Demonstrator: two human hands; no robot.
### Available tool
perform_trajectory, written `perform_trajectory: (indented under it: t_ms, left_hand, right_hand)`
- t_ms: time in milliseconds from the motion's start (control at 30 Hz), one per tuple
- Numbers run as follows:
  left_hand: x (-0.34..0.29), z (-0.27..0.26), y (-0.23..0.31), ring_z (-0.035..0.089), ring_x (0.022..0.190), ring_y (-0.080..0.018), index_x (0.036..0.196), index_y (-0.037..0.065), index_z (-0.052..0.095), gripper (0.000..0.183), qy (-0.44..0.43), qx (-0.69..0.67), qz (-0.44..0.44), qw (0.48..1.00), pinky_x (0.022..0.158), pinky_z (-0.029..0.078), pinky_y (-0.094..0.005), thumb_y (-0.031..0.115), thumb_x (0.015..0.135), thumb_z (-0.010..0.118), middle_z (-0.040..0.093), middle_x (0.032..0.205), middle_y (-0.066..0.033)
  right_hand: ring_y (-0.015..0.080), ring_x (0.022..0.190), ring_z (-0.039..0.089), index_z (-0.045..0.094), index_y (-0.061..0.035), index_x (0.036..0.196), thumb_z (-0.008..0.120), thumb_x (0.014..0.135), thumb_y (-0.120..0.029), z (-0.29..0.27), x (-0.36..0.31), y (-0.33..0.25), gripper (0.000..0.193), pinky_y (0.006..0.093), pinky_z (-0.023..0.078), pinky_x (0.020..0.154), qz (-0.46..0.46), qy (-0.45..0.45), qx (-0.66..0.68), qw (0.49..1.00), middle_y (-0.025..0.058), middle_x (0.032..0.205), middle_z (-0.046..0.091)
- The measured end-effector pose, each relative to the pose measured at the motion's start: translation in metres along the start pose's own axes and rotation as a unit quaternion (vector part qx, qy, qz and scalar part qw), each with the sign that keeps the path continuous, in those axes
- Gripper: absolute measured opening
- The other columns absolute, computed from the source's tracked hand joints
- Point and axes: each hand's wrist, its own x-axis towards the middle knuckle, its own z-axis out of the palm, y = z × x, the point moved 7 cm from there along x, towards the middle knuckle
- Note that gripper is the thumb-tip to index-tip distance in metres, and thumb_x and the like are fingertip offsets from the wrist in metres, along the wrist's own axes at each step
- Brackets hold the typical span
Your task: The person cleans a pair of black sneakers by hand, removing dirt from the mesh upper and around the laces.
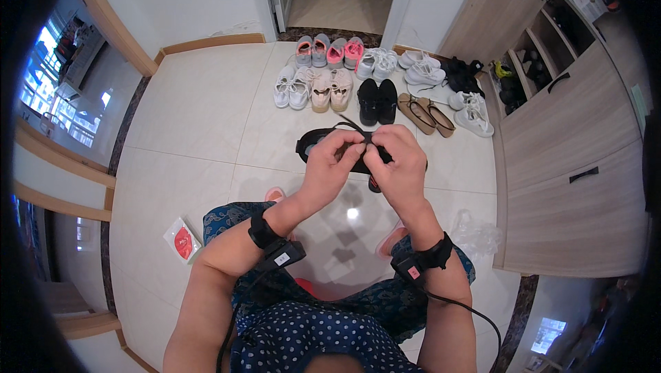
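Note:
In front of me I hold what looks like a black sandal [311, 140], lying crosswise and mostly hidden behind my fingers. A thin black strap [351, 123] sticks up from between my fingertips. My left hand [330, 166] is closed, thumb and fingers pinching the strap. Close against it, my right hand [399, 163] is also closed, with its fingertips pinching the same strap. Below the hands, a small dark piece with some red [374, 184] shows; I cannot tell whether it is part of the sandal.
Beyond my hands stand rows of shoes, including black shoes [377, 103], tan flats [425, 115] and white sneakers [474, 112]. A wooden shoe cabinet [571, 201] is on the right, with clear plastic [476, 234] beside it. At left lies a white-and-red packet [183, 240].

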Motion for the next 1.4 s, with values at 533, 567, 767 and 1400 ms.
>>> perform_trajectory:
  t_ms: [533, 567, 767, 1400]
  left_hand:
    - [0.001, 0.006, -0.001, 0.052, 0.068, -0.0026, 0.096, -0.003, 0.061, 0.019, 0.013, 0.007, -0.055, 0.998, 0.06, 0.044, -0.0185, 0.005, 0.081, 0.068, 0.062, 0.078, 0.0009]
    - [0.0, 0.006, 0.004, 0.051, 0.065, -0.0026, 0.093, -0.003, 0.062, 0.017, 0.023, 0.034, -0.038, 0.998, 0.057, 0.043, -0.0191, 0.005, 0.08, 0.068, 0.062, 0.076, 0.0007]
    - [0.003, 0.004, 0.015, 0.045, 0.06, -0.0012, 0.081, 0.0, 0.064, 0.009, 0.025, 0.134, 0.021, 0.99, 0.051, 0.036, -0.0186, 0.007, 0.08, 0.069, 0.058, 0.068, 0.0047]
    - [0.002, 0.001, 0.007, 0.049, 0.068, -0.0031, 0.087, -0.002, 0.064, 0.014, 0.023, 0.154, 0.013, 0.988, 0.06, 0.041, -0.0195, 0.011, 0.084, 0.067, 0.058, 0.073, 0.0033]
  right_hand:
    - [0.0084, 0.079, 0.053, 0.06, 0.0028, 0.087, 0.056, 0.085, -0.001, 0.006, -0.003, 0.024, 0.006, 0.0212, 0.043, 0.067, 0.157, -0.013, 0.265, 0.951, 0.006, 0.098, 0.057]
    - [0.0084, 0.079, 0.053, 0.06, 0.0028, 0.087, 0.056, 0.085, -0.001, 0.006, -0.003, 0.023, 0.006, 0.0212, 0.043, 0.067, 0.158, -0.014, 0.265, 0.951, 0.006, 0.098, 0.057]
    - [0.0087, 0.083, 0.053, 0.059, 0.0032, 0.088, 0.055, 0.085, 0.0, 0.003, -0.004, 0.026, 0.006, 0.0217, 0.043, 0.072, 0.176, 0.007, 0.28, 0.944, 0.006, 0.099, 0.057]
    - [0.0057, 0.078, 0.053, 0.06, -0.0022, 0.095, 0.062, 0.084, -0.005, 0.011, -0.008, 0.043, 0.012, 0.0193, 0.043, 0.068, 0.282, -0.04, 0.313, 0.906, 0.0008, 0.093, 0.058]
